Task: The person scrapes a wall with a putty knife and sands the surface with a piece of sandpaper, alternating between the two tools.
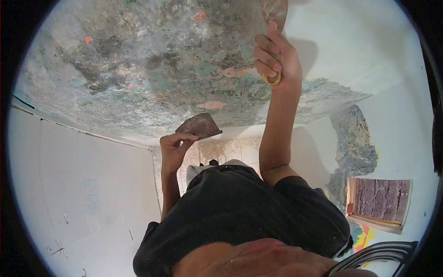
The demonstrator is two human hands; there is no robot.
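- We face a large wall (138,69) with a mottled, worn surface of grey, green and dark patches, dotted with small orange-pink spots.
- To its right the wall turns smooth and pale (350,41), the rough part ending in a ragged edge.
- Our right hand (284,57) is raised at that border, fingers curled round the yellow handle (272,80) of a scraper (275,11), the thumb laid along it towards the blade, whose far end is cut off at the top of the view.
- Our left hand (174,150), lower down, pinches a dark, flat plate (200,127) by its near edge between thumb and fingers, near the wall's lower edge.
- On the left we have a white surface (110,171) with blue markings and dark scribbles.
- On the right, a stripped patch (355,138) runs down a pale side wall to a framed opening (382,199) showing rough purplish-brown masonry.
- Below that we see yellow and red paint (362,237) and black cables (380,256).
- Beyond our dark shirt (240,207) lies a stained, tiled floor (221,150).
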